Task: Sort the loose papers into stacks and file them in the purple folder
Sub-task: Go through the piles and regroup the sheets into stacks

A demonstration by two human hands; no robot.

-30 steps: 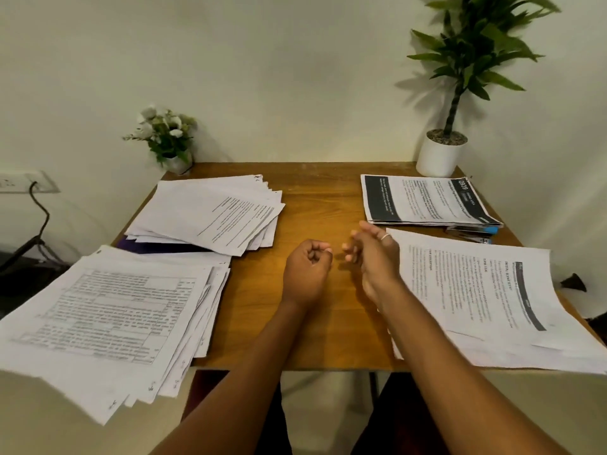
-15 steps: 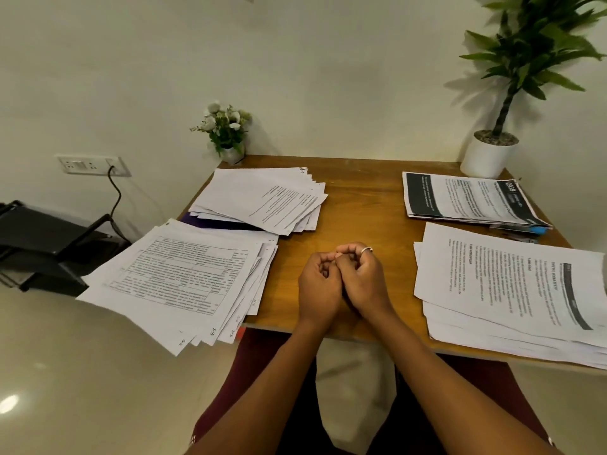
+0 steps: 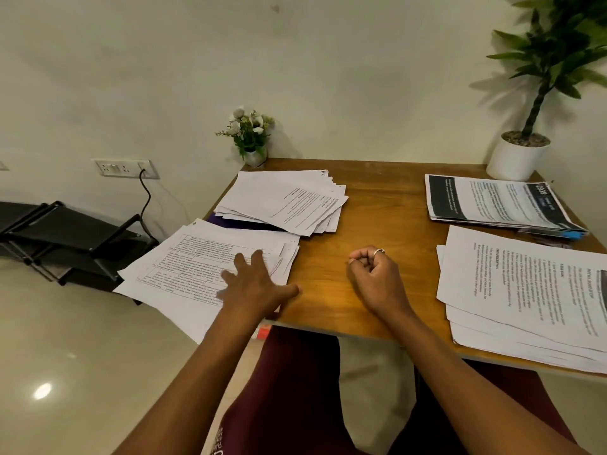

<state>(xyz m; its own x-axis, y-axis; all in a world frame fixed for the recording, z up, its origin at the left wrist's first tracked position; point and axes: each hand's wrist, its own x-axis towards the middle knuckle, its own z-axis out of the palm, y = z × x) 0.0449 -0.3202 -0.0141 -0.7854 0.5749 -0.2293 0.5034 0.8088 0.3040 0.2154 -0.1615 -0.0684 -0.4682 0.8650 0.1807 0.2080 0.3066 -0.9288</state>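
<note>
Several paper stacks lie on the wooden table (image 3: 387,218). A near-left stack with printed tables (image 3: 193,261) overhangs the table's left edge. My left hand (image 3: 253,287) rests flat on it, fingers spread. A far-left stack (image 3: 282,201) lies on the purple folder (image 3: 236,223), of which only a dark strip shows. A stack with dark headers (image 3: 496,201) sits far right. A near-right text stack (image 3: 525,290) overhangs the front edge. My right hand (image 3: 374,277), with a ring, rests loosely curled on bare wood, holding nothing.
A small white-flower pot (image 3: 251,136) stands at the table's back-left corner and a tall plant in a white pot (image 3: 519,156) at the back right. A black folded rack (image 3: 59,238) lies on the floor to the left, below a wall socket with a cable (image 3: 124,169).
My hands were clasped together at the table's middle; they have parted. The left hand moved left onto the near-left stack and spread open. The view swung further left.
</note>
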